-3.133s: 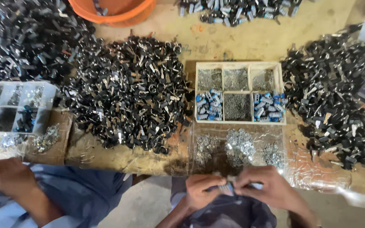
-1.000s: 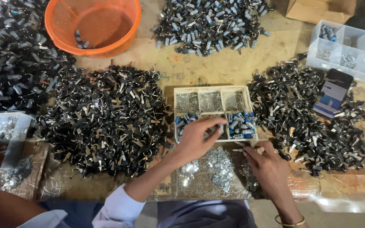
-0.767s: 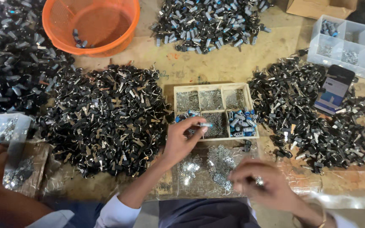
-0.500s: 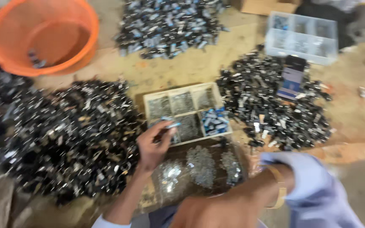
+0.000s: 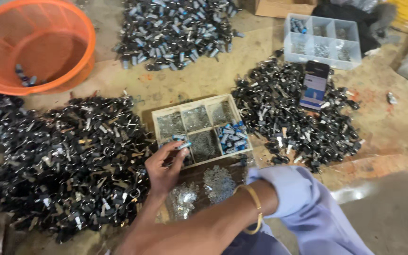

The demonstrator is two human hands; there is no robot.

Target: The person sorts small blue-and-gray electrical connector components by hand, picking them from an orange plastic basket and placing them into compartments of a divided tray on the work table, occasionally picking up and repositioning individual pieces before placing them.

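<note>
Left hand (image 5: 164, 165) is over the near-left cell of the tray (image 5: 202, 128), fingers pinched together on a small blue-and-silver part (image 5: 180, 140) held just above that cell. The right hand itself is out of view; only its forearm crosses the near edge, with a gold bangle (image 5: 253, 208) at the wrist and a pale blue sleeve (image 5: 303, 208) pushed back, so that grip cannot be told.

The tray is a cream six-cell box lying flat on the bench (image 5: 190, 80). Most cells hold fine grey metal bits; the near-right cell holds more blue parts (image 5: 232, 138). Just near the tray, clear bags of silvery bits (image 5: 204, 186) lie under the arm.

A big heap of black pieces (image 5: 62, 160) sits left of the tray, touching its left side. Another black heap (image 5: 298, 118) lies right, with a phone (image 5: 314, 85) resting on top. Far centre, a pile of blue-grey parts (image 5: 178, 30). Far left, an orange basket (image 5: 34, 45) with a few parts inside. Far right, a clear divided box (image 5: 322, 40).
</note>
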